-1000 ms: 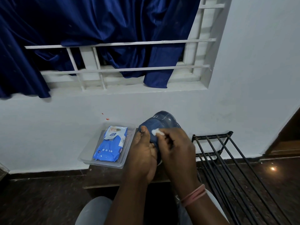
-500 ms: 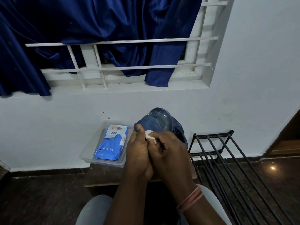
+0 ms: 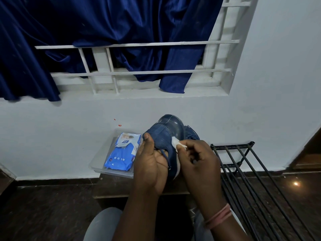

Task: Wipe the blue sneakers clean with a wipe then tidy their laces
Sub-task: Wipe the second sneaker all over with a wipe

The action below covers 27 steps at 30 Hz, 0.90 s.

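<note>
Sneaker (image 3: 166, 134), dark blue, is held up in front of the person, toe pointing away toward the white wall. The left hand (image 3: 151, 164) grips it from the left side, thumb curled over the fabric upper and the other fingers wrapped out of sight underneath. The right hand (image 3: 198, 162) pinches a small folded white wipe (image 3: 177, 143) between thumb and fingertips and presses it against the shoe's right side, just behind the glossy toe cap. A loose blue lace (image 3: 165, 156) hangs between the two hands.

Judging by this, the wiping step is under way and the laces are not yet tidied. The next move probably calls for rubbing the wipe along the side and sole edge while the left hand turns the shoe to show fresh areas. A second sneaker (image 3: 192, 134) seems to sit just beyond the right fingers, mostly hidden.

Just left of the left fingers lies a clear plastic tray (image 3: 97, 162) holding a blue pack of wipes (image 3: 119, 153), resting on a low dark worktop (image 3: 111, 186) below the hands. To the right of the right fingers, near the wrist, stands a black metal rack (image 3: 243, 164) of thin bars; its near corner could catch an elbow. Open room lies above the hands, toward the wall, and toward the person's lap. A barred window with a blue curtain (image 3: 104, 32) is well apart, overhead.
</note>
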### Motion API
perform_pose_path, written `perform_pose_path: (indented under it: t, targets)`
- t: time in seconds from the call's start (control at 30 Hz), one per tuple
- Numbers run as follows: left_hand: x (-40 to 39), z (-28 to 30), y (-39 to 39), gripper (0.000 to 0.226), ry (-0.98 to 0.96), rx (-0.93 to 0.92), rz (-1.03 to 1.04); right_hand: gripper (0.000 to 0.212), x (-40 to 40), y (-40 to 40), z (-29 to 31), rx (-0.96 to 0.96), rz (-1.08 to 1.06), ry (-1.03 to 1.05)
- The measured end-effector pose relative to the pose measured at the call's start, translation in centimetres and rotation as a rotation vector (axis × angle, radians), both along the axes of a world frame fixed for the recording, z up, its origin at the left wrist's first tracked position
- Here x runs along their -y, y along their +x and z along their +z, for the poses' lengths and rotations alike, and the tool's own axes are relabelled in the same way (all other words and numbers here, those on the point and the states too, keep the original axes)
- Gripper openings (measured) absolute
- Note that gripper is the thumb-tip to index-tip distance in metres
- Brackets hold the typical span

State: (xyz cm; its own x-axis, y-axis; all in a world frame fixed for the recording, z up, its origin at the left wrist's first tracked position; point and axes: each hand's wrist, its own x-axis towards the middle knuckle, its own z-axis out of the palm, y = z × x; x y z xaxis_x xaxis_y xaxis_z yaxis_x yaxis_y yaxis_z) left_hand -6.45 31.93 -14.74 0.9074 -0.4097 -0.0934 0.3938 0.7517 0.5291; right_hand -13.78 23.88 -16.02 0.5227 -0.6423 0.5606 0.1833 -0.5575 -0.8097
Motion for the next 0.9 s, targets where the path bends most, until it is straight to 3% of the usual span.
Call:
perform_pose_path:
  t: [0.1,0.17,0.33,0.47,0.6,0.77,0.9]
  targets:
    - [-0.1,-0.4,0.2,0.062,-0.047,0.041,-0.038,0.007,-0.2,0.7,0.1,-0.038,0.043,-0.156]
    - [-0.2,-0.5,0.2,0.047,0.046,0.066,-0.019,0.005,-0.4,1.5,0.3,-0.072,0.026,-0.257]
    - [-0.1,-0.4,-0.1,0.037,0.095,0.104,-0.007,0.005,0.2,3.1,2.4,-0.122,0.001,-0.304]
    - [-0.6,0.2,0.4,0.042,0.057,0.029,0.022,0.006,0.9,2.2,1.5,-0.005,0.029,0.054]
    - [-2.5,0.3,1.8,0.025,0.021,-0.095,0.134,0.011,1.9,0.5,-1.8,-0.042,-0.003,0.290]
    - [-4.3,-1.1,3.3,0.024,-0.059,-0.196,0.213,0.006,1.3,-0.2,-4.6,-0.159,0.070,0.383]
    - [-4.2,-1.3,3.0,0.022,-0.029,-0.212,0.226,0.003,-1.1,1.3,-5.4,-0.201,0.108,0.344]
